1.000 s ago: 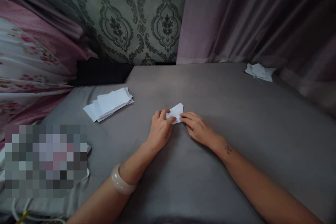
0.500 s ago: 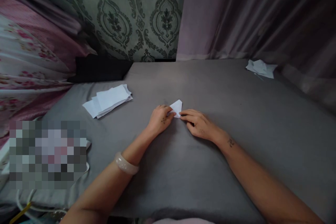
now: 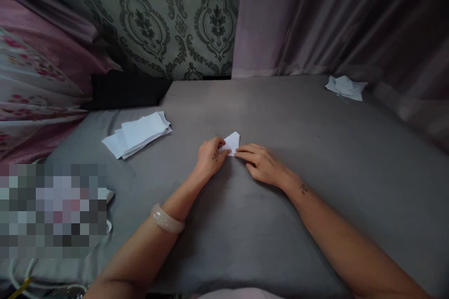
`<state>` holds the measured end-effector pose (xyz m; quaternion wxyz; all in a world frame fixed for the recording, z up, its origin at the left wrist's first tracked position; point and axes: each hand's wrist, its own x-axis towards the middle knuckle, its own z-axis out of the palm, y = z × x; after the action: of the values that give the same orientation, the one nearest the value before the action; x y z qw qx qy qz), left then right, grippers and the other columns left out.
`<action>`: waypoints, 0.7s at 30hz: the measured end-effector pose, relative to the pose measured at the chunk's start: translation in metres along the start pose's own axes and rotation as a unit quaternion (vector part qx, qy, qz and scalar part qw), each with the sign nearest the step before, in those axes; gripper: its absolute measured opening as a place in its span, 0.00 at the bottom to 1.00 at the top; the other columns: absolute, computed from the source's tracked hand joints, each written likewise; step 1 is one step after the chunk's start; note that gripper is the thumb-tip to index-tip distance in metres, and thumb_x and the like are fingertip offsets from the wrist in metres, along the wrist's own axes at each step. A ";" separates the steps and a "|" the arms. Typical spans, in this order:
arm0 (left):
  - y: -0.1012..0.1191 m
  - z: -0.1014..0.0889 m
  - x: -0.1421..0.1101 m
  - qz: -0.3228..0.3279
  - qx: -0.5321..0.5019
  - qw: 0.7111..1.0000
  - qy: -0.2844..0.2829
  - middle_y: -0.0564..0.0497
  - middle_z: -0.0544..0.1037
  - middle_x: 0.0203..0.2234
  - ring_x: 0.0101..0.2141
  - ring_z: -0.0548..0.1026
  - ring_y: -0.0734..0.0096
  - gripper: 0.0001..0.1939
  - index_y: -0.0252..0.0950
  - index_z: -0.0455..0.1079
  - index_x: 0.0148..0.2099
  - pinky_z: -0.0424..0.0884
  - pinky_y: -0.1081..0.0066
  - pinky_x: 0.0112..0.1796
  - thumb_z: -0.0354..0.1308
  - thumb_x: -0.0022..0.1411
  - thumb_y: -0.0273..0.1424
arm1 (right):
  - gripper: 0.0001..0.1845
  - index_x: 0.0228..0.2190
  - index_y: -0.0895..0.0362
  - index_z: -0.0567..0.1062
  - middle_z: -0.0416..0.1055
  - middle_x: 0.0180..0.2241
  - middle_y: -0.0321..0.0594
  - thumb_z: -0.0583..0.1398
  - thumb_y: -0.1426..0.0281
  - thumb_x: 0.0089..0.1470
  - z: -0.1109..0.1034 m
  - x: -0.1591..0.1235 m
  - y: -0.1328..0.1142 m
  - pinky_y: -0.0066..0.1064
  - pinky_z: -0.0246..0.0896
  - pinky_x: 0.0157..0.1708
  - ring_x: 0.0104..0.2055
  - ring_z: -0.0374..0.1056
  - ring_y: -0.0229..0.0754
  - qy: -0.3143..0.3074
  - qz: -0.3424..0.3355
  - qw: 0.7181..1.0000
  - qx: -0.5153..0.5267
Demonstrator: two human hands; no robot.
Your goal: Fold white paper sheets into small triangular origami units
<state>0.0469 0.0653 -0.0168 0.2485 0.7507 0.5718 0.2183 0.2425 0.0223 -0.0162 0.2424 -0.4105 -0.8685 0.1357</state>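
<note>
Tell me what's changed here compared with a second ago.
The left hand and its bracelet have shifted slightly forward, away from the body. Nothing was let go: it still grips the folded paper, with the right hand at the paper's edge. The paper stack stayed put.

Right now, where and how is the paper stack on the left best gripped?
Probably by the right-hand end of the paper stack, coming in low from the right: the edges lie closer together there, while the left end fans out. It lies flat, so pinch all the sheets together. The left hand holds the small paper.
</note>
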 end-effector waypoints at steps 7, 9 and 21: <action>-0.002 0.004 -0.001 -0.006 0.023 0.999 0.033 0.48 0.76 0.32 0.32 0.71 0.67 0.09 0.33 0.69 0.43 0.65 0.68 0.35 0.56 0.60 0.30 | 0.22 0.44 0.56 0.76 0.72 0.46 0.44 0.54 0.81 0.49 0.000 0.001 -0.003 0.41 0.63 0.47 0.47 0.65 0.46 0.001 -0.005 1.000 -0.025; -0.002 0.005 -0.001 -0.004 0.027 0.999 0.035 0.48 0.76 0.32 0.32 0.71 0.67 0.09 0.33 0.69 0.43 0.65 0.68 0.35 0.56 0.60 0.30 | 0.19 0.42 0.57 0.77 0.72 0.45 0.44 0.55 0.80 0.50 0.001 0.003 -0.006 0.40 0.63 0.46 0.46 0.65 0.46 0.012 0.003 1.000 -0.025; -0.008 0.008 0.000 0.024 0.074 0.996 0.041 0.47 0.76 0.33 0.34 0.70 0.64 0.10 0.34 0.67 0.44 0.64 0.65 0.38 0.55 0.61 0.32 | 0.10 0.34 0.55 0.77 0.71 0.34 0.41 0.55 0.70 0.60 0.001 0.028 0.007 0.33 0.60 0.40 0.38 0.64 0.41 -0.022 0.003 1.000 0.001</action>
<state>0.0459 0.0658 -0.0278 0.1633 0.7707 0.5783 0.2120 0.2318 0.0484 -0.0113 0.2232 -0.4101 -0.8722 0.1459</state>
